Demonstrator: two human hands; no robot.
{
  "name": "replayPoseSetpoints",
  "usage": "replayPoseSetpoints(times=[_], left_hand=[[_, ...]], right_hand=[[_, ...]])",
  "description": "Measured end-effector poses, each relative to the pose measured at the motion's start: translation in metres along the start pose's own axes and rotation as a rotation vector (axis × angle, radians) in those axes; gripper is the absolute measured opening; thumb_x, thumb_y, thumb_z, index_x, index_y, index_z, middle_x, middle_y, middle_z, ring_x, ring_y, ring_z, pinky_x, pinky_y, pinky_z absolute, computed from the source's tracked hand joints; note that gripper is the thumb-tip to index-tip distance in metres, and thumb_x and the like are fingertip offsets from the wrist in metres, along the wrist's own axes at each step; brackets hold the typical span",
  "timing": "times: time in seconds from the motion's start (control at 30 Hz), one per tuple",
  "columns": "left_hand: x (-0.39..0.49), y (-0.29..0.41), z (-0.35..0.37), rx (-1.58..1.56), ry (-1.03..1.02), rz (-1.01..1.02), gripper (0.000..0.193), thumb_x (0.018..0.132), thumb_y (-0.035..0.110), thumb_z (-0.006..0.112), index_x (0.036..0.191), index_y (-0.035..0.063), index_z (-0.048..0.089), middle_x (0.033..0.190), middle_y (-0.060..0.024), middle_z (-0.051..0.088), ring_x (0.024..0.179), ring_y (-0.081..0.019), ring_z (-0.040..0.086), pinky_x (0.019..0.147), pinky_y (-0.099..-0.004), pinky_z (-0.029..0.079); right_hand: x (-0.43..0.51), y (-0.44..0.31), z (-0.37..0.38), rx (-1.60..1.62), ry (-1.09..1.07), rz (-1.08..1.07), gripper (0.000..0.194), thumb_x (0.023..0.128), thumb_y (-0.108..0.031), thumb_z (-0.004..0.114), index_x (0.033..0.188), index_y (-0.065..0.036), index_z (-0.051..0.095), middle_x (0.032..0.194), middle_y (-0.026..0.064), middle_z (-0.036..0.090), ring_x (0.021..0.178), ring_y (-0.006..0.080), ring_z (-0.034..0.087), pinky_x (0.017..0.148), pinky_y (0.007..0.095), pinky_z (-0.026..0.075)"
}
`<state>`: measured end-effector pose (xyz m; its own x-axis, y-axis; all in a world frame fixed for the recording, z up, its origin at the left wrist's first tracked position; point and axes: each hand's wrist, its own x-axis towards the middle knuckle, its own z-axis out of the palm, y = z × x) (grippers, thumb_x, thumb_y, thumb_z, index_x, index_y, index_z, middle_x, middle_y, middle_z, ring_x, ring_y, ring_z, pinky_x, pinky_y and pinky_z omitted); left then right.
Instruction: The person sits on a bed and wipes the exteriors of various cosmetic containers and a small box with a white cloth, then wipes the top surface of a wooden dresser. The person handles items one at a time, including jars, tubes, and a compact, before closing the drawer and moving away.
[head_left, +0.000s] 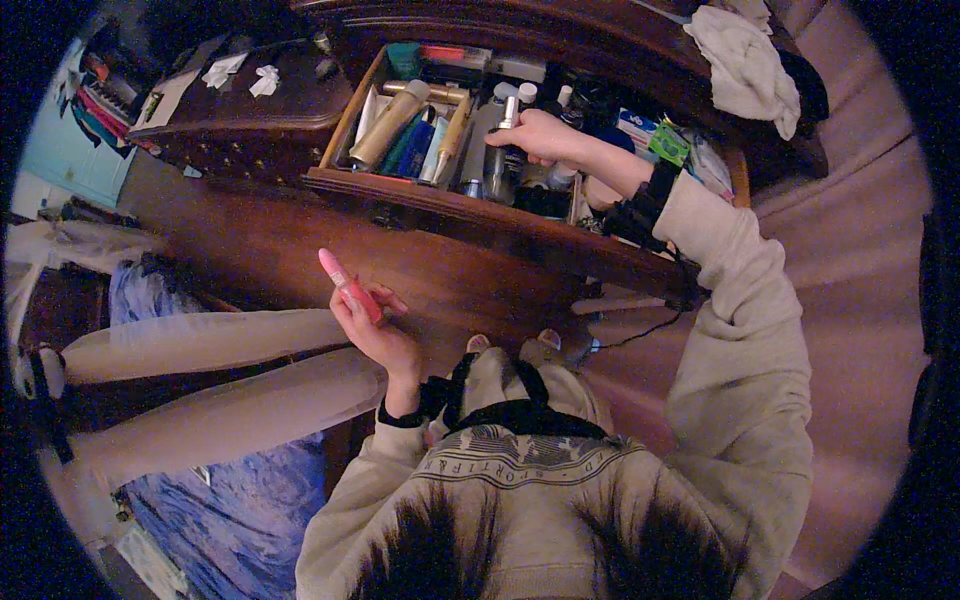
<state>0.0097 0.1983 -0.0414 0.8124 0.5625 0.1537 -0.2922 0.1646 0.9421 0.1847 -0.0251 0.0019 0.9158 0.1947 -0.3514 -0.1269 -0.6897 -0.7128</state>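
My left hand (375, 322) holds a pink tube with a rounded pink tip (352, 289), tilted up to the left, outside the drawer. Over the open wooden drawer (450, 204), my right hand (540, 136) has its fingers curled around a bottle with a pale top (509, 112); its lower part overlaps the bottles below, so whether it is lifted cannot be told. To the left, inside the drawer, a box holds a gold tube (390, 127), a dark blue tube (417, 150) and other tubes. A green packet (669, 144) lies at the drawer's right side.
A dark wooden cabinet top (300, 82) with crumpled white tissues (265, 80) stands at the left. A white cloth (742, 67) lies at the upper right. Below the drawer's right end runs a black cord (645, 334). Blue patterned fabric (240, 517) is at the lower left.
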Motion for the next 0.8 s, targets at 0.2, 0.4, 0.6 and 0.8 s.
replayPoseSetpoints(times=[0.2, 0.4, 0.6, 0.8], left_hand=[[-0.002, -0.001, -0.005, -0.070, -0.024, 0.033, 0.031, 0.092, 0.030, 0.035, 0.102, 0.0015, 0.040, 0.068, -0.0068, 0.049, 0.050, -0.0122, 0.045, 0.047, -0.0227, 0.037], [-0.003, -0.004, -0.001, 0.000, -0.048, 0.019, 0.041, 0.091, 0.035, 0.031, 0.114, 0.0026, 0.042, 0.089, -0.0090, 0.056, 0.048, -0.0071, 0.038, 0.043, -0.0198, 0.036], [-0.005, -0.005, 0.004, -0.033, -0.041, 0.008, 0.035, 0.091, 0.034, 0.035, 0.102, 0.0029, 0.046, 0.102, -0.0114, 0.055, 0.047, -0.0070, 0.040, 0.040, -0.0199, 0.036], [-0.007, -0.006, 0.005, -0.082, -0.048, 0.043, 0.027, 0.090, 0.033, 0.037, 0.088, 0.0063, 0.044, 0.110, -0.0141, 0.053, 0.047, -0.0083, 0.043, 0.040, -0.0206, 0.037]], right_hand=[[0.001, -0.004, 0.011, -0.263, 0.150, 0.065, 0.057, 0.077, -0.051, 0.054, 0.091, 0.003, 0.055, 0.067, 0.0125, 0.058, 0.048, 0.0180, 0.056, 0.039, 0.0289, 0.040], [-0.006, -0.003, 0.011, -0.344, 0.144, -0.037, 0.075, 0.078, -0.050, 0.051, 0.112, 0.015, 0.033, 0.071, 0.0179, 0.060, 0.051, 0.0245, 0.059, 0.043, 0.0322, 0.046], [-0.014, -0.006, 0.009, -0.289, 0.179, 0.045, 0.068, 0.081, -0.041, 0.049, 0.119, 0.010, 0.023, 0.066, 0.0170, 0.058, 0.045, 0.0240, 0.057, 0.043, 0.0319, 0.048], [-0.019, -0.007, 0.010, -0.083, 0.050, -0.023, 0.066, 0.083, -0.040, 0.047, 0.121, 0.007, 0.020, 0.077, 0.0212, 0.058, 0.042, 0.0248, 0.056, 0.042, 0.0333, 0.049]])
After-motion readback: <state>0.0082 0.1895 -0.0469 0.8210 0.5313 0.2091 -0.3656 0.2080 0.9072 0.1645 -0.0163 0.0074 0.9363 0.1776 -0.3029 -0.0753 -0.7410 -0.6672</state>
